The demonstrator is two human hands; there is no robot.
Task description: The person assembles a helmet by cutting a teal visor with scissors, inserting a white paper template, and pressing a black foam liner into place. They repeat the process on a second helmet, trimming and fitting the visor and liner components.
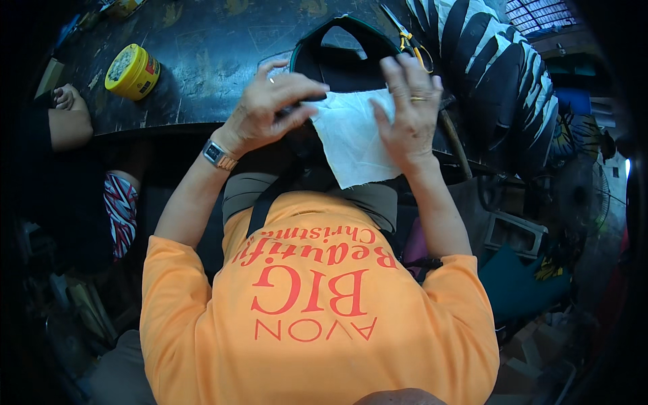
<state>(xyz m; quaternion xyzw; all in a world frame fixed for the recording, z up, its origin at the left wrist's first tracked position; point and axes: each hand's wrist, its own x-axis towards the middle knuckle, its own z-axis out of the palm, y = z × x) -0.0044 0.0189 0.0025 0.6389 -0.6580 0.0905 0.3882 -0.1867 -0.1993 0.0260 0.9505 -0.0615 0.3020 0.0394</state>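
Note:
A white piece of cloth [354, 142] lies over the table's near edge and hangs toward my lap. Its far edge meets a dark green-edged, black-lined piece [344, 71], curved and with an opening in it. At the cloth's left corner is my left hand [278, 98], fingers bent and thumb apart, fingertips close to the fabric. My right hand [410, 111] is over the cloth's right side with fingers spread, slightly blurred. Neither hand visibly grips anything; whether the left fingertips touch the cloth I cannot tell.
Yellow-handled scissors [407, 37] lie beyond my right hand. A wooden-handled hammer [453, 138] rests at the table edge. Many black and white layered pieces [496, 74] are stacked to the right. A yellow tub [133, 73] stands left, near another person's arm [69, 121].

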